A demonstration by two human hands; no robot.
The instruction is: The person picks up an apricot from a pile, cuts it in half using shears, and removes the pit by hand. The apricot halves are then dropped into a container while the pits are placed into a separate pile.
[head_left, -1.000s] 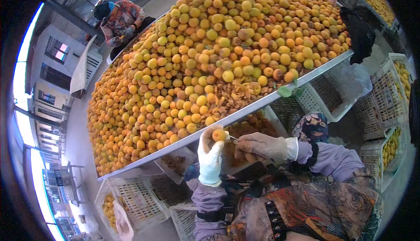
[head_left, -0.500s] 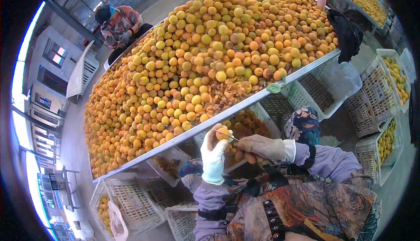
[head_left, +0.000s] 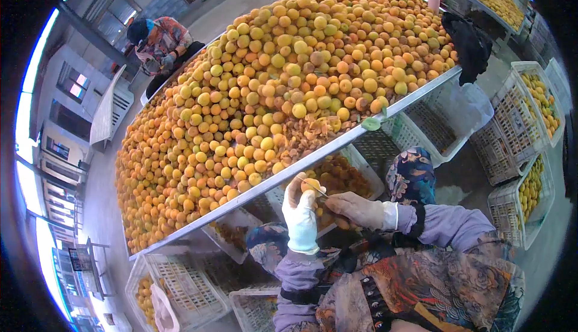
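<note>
My left hand [head_left: 299, 214], in a white glove with bare-looking fingertips, pinches an orange-yellow apricot [head_left: 311, 184] upright just in front of the table rim. In my gloved right hand [head_left: 356, 209] is a small knife [head_left: 321, 193], its thin blade lying across the apricot. The two hands are close together, and the knife's handle is hidden in the right palm. Below and behind them, a crate [head_left: 368, 174] holds dark orange apricot pieces. A large heap of apricots [head_left: 265, 103] fills the table beyond, with torn brownish pieces near its front edge.
The table's metal rim [head_left: 253, 193] runs diagonally before me. White plastic crates stand at lower left [head_left: 180, 278] and right [head_left: 512, 139], some with fruit. A black bag [head_left: 466, 46] hangs at the table's right corner. Another person [head_left: 159, 46] sits at the far left side.
The knife blade now lies further across the apricot, and the fruit has turned slightly in my left fingers. The whole view has shifted a little.
</note>
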